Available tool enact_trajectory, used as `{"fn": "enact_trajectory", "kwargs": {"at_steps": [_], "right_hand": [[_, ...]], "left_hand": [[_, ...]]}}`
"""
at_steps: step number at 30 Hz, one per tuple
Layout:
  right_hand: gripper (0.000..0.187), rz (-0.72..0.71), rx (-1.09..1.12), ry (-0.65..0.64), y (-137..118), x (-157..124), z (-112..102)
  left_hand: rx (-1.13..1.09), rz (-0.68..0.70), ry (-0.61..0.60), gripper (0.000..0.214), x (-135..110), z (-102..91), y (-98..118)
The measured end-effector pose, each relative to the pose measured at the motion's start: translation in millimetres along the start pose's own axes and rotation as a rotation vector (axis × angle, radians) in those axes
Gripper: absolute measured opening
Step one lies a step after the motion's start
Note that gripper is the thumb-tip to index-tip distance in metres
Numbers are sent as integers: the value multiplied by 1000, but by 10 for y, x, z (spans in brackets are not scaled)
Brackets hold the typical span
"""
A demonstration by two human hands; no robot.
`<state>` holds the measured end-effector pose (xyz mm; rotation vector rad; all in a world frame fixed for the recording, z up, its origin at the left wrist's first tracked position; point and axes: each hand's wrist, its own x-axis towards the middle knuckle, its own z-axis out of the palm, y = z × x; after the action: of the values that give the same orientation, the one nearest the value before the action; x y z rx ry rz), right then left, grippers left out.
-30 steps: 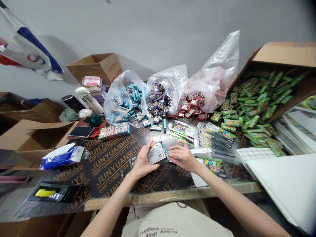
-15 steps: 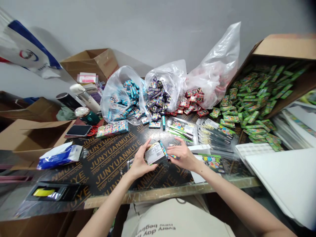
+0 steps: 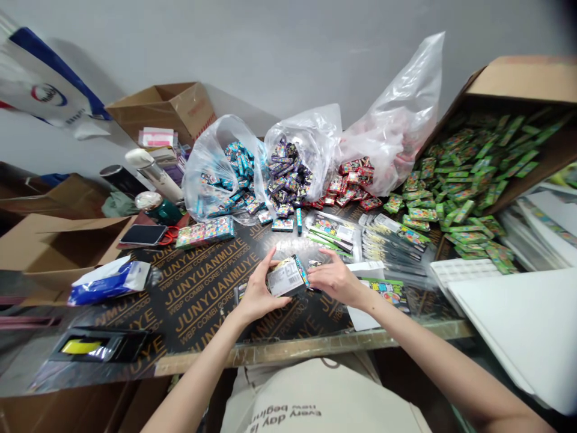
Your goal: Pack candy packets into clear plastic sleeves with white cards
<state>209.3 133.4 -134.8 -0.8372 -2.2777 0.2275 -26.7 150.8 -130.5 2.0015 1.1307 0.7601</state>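
My left hand (image 3: 258, 291) grips a small clear packet (image 3: 285, 278) with a white barcode label, held just above the black printed tabletop (image 3: 202, 294). My right hand (image 3: 336, 279) is closed on the packet's right end, fingers pinched at its edge beside a blue strip. A stack of flat clear sleeves with colourful cards (image 3: 333, 231) lies right behind the hands. Further back stand three clear plastic bags: one with blue small boxes (image 3: 225, 180), one with purple boxes (image 3: 288, 177), one with red boxes (image 3: 356, 186).
A tilted carton of green boxes (image 3: 473, 174) spills at the right. White sheets (image 3: 518, 325) lie at the right edge. Open cardboard boxes (image 3: 67, 246), a phone (image 3: 143, 234), a blue-white tissue pack (image 3: 108, 282), bottles (image 3: 153, 174) and a tape dispenser (image 3: 97, 346) sit on the left.
The hands stay on the packet and have shifted slightly away from me; the view has tilted a little. Nothing was let go.
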Motion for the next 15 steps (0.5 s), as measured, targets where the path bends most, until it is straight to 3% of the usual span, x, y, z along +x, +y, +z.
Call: {"fn": "enact_trajectory", "kwargs": {"at_steps": [7, 12, 15], "right_hand": [[16, 33, -4, 76, -90, -22, 10], [21, 50, 19, -66, -90, -25, -47], [24, 186, -2, -62, -33, -43, -115]], "left_hand": [[-61, -40, 29, 102, -57, 77, 40], [-39, -21, 57, 106, -52, 90, 45], [-2, -16, 71, 104, -37, 22, -22]]}}
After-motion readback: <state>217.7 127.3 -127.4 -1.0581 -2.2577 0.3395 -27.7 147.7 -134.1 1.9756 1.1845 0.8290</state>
